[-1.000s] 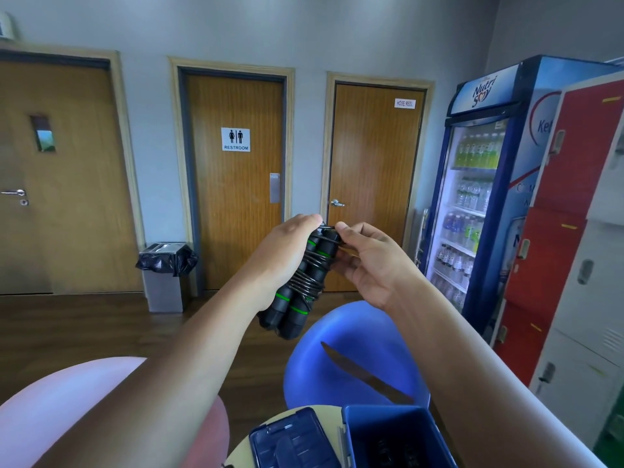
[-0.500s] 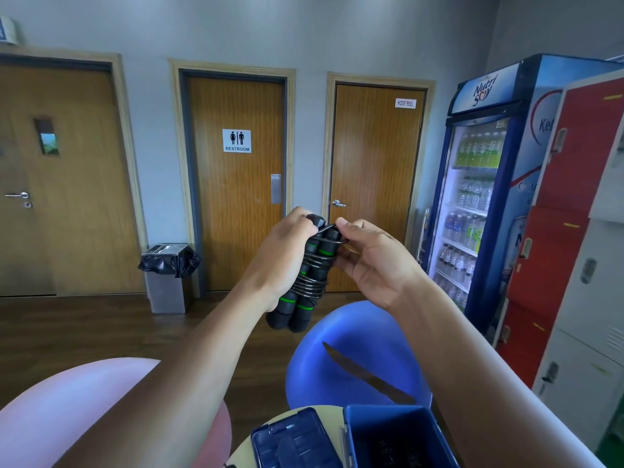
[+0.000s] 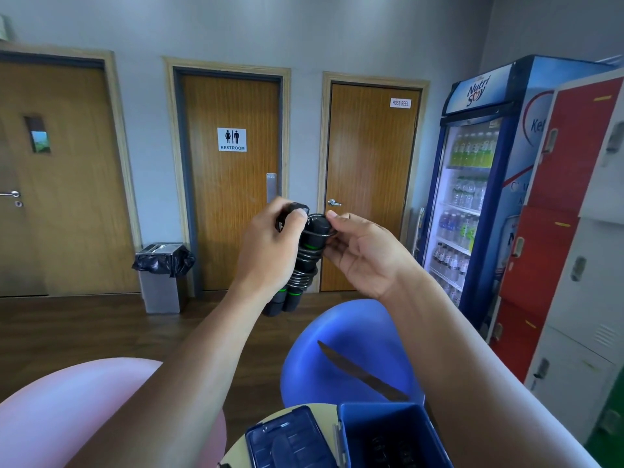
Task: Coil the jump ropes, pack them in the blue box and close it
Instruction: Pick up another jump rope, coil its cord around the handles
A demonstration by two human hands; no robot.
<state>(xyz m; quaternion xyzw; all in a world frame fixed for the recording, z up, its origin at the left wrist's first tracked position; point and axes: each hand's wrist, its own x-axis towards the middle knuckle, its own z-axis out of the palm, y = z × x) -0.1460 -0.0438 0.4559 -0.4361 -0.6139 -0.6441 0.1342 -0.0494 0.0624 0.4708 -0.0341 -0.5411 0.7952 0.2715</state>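
I hold a black jump rope (image 3: pixel 305 261) with green-ringed handles at chest height, its cord wound around the two handles set side by side. My left hand (image 3: pixel 270 251) grips the handles from the left, thumb near the top. My right hand (image 3: pixel 361 251) pinches the top loop of cord at the handle ends. Below, at the frame's bottom edge, the blue box (image 3: pixel 388 434) stands uncovered with dark coiled rope inside. Its blue lid (image 3: pixel 287 444) lies flat beside it on the left.
The box and lid rest on a small round table (image 3: pixel 324 412). A blue ball (image 3: pixel 351 352) and a pink ball (image 3: pixel 84 413) sit on the wooden floor below my arms. A drinks fridge (image 3: pixel 489 184) and lockers (image 3: pixel 580 231) stand at the right, a bin (image 3: pixel 162 278) by the doors.
Both hands have lifted the rope bundle slightly and turned it more upright. My right fingers have moved to the top loop of the cord.
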